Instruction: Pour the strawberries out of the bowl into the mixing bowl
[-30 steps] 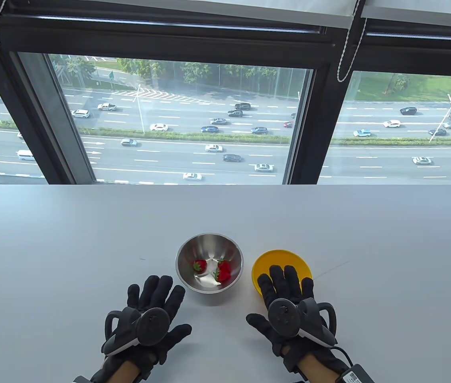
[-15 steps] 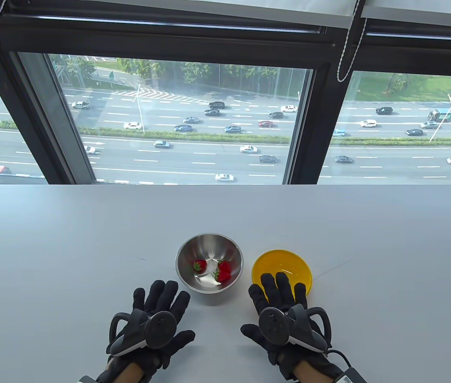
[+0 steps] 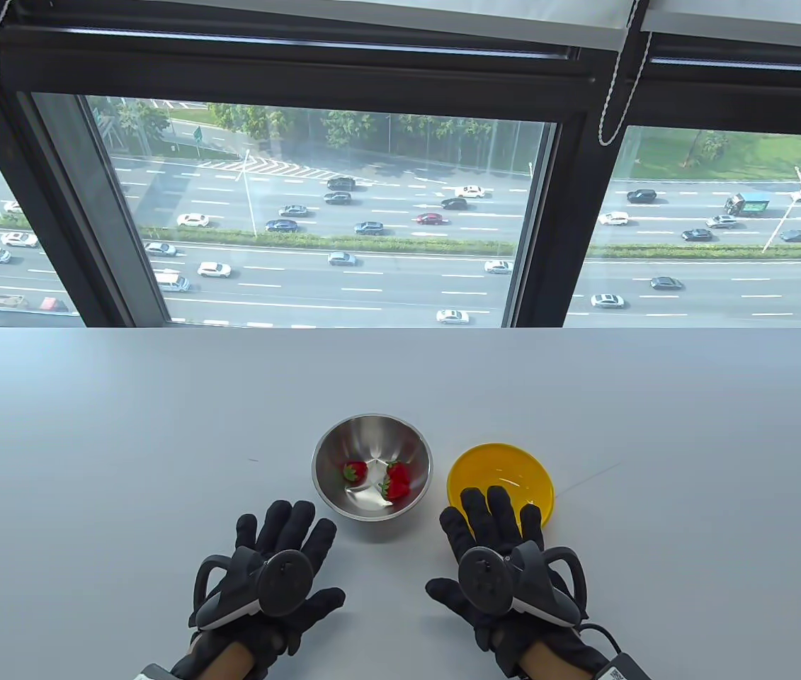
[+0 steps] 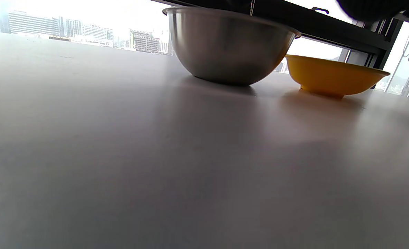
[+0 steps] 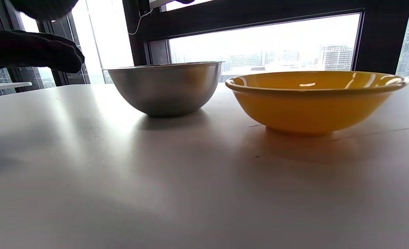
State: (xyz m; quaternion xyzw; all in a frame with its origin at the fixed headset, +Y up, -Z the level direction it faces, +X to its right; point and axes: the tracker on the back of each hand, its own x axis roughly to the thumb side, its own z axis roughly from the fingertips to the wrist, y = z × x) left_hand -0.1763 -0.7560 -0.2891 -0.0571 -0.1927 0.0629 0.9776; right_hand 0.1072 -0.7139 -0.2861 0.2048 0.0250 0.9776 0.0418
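Note:
A steel mixing bowl (image 3: 372,457) stands on the white table and holds three strawberries (image 3: 394,480). It also shows in the left wrist view (image 4: 230,48) and the right wrist view (image 5: 166,88). A yellow bowl (image 3: 506,471) stands just right of it; no fruit shows in the part I can see. It shows too in the wrist views (image 4: 332,76) (image 5: 311,100). My left hand (image 3: 280,559) lies open and flat near the steel bowl, holding nothing. My right hand (image 3: 496,549) is open with fingers spread, its fingertips over the yellow bowl's near rim. Contact cannot be told.
The white table (image 3: 159,439) runs back to a large window with a black frame (image 3: 535,234). Blind cords (image 3: 616,92) hang at the upper right. A cable (image 3: 605,637) runs from my right wrist.
My right hand drew back toward me from over the yellow bowl, uncovering more of its inside. My left hand shifted slightly forward and right. The bowls and strawberries stayed put.

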